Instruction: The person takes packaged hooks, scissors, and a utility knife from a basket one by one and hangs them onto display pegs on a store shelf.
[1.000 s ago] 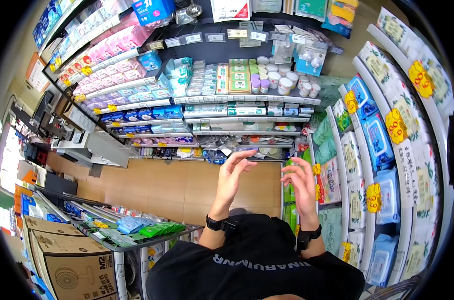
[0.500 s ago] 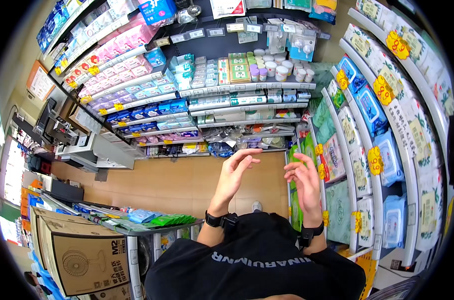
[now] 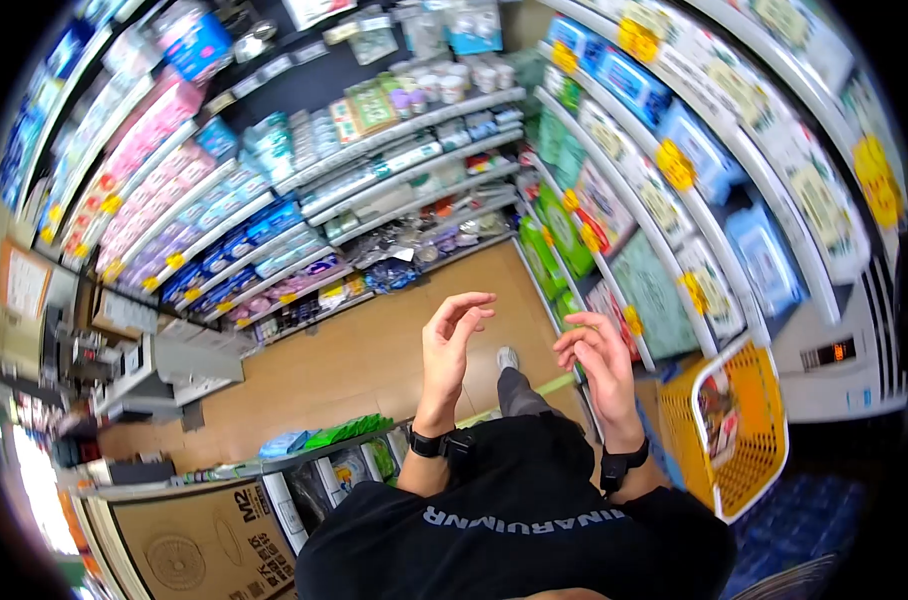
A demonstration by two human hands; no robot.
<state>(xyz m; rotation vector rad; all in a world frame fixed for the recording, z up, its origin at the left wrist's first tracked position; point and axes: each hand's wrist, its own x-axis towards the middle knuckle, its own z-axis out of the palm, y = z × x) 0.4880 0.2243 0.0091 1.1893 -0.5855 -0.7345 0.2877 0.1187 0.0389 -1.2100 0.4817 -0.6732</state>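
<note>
My left hand [image 3: 448, 348] is raised over the tiled floor [image 3: 364, 340] in an aisle, fingers loosely curved and apart, holding nothing. To its right, my right hand [image 3: 602, 368] is held up the same way, palm inward, with bent fingers and no object in them. Both wrists wear black bands with small devices [image 3: 460, 446]. The right hand is nearest the low shelf with green packs [image 3: 564, 232] and a pale green package [image 3: 652, 292], but a gap seems to separate them. Neither hand touches any goods.
A yellow basket [image 3: 752, 488] with items inside stands at my right, beside a white appliance [image 3: 854, 370] with a lit display. Shelves of packaged goods [image 3: 164, 190] line the left, back and right. A cardboard fan box [image 3: 209, 545] is at the lower left, near a counter [image 3: 184, 365].
The view has turned right and tilted, so the shelves slid left and the yellow basket came into fuller view. A leg and shoe now show ahead. Both hands keep nearly the same pose.
</note>
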